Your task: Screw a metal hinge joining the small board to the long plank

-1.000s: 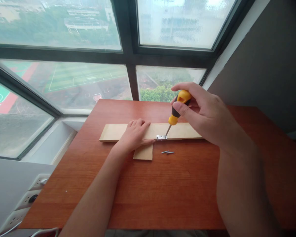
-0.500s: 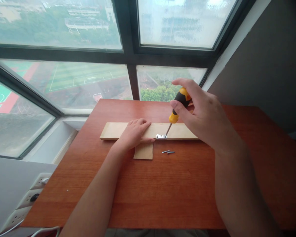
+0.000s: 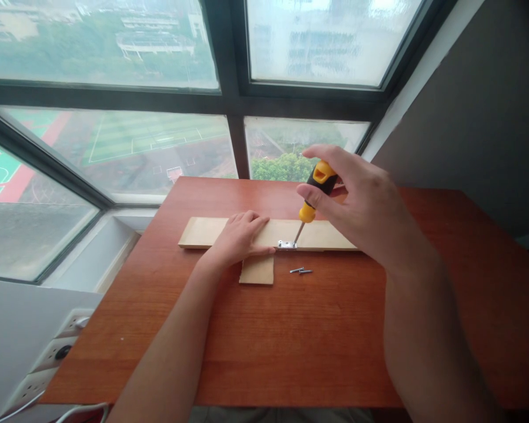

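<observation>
A long pale wooden strip (image 3: 321,235) lies across the red-brown table (image 3: 291,335). My left hand (image 3: 240,238) lies flat on it, fingers stretched out, pressing it down. A short wooden piece (image 3: 257,270) juts toward me from under that hand. My right hand (image 3: 357,200) is closed on the yellow and black handle of a screwdriver (image 3: 312,191). Its tip stands in a small metal bracket (image 3: 287,244) at the strip's near edge. Two loose screws (image 3: 300,271) lie on the table just in front of the bracket.
Large windows (image 3: 127,147) rise behind the table's far edge. A dark wall (image 3: 480,111) stands at the right. A white power strip (image 3: 48,358) with a cable sits below the table's left edge.
My right hand has shifted its fingers round the screwdriver handle, which has turned and leaned slightly left. The left hand and the wood have stayed put.
</observation>
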### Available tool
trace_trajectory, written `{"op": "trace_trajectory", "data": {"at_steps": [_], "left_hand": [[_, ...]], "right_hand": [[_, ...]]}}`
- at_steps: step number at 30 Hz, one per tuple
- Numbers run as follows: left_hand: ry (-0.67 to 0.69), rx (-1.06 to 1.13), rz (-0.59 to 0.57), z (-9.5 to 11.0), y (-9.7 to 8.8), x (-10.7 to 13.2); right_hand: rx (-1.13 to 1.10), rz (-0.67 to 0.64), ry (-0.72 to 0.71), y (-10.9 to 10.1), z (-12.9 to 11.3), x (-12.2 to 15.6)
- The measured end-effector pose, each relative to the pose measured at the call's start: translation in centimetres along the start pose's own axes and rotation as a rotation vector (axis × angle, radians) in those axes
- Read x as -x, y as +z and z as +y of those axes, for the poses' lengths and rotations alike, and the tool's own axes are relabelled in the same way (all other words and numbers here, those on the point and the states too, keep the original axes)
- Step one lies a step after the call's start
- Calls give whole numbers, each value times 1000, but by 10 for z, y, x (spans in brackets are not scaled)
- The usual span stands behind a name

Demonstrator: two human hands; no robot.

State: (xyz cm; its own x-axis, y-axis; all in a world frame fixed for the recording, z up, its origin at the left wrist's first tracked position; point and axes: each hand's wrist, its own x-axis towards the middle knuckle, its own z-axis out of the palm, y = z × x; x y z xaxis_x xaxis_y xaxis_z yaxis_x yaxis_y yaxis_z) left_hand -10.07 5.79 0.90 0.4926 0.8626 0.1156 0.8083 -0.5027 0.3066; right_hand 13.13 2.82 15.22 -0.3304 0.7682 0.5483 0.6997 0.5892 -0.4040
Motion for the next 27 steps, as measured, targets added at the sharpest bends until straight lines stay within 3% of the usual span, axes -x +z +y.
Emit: {"op": "trace_trajectory", "data": {"at_steps": [5, 11, 16, 22, 27], "left_hand": [[-4, 23, 5, -1, 0, 1], [-14, -7, 15, 0, 1, 1], [-26, -13, 21, 1, 2, 0], [-25, -18, 29, 1, 3, 0], [9, 6, 11, -1, 0, 2]], "right_hand": [[-139, -121, -21, -5, 1, 2], [102, 28, 46, -1, 3, 0], [-84, -49, -51, -2, -1, 0], [74, 62, -28, 4, -2, -2], [-76, -49, -42, 3, -3, 0]]}}
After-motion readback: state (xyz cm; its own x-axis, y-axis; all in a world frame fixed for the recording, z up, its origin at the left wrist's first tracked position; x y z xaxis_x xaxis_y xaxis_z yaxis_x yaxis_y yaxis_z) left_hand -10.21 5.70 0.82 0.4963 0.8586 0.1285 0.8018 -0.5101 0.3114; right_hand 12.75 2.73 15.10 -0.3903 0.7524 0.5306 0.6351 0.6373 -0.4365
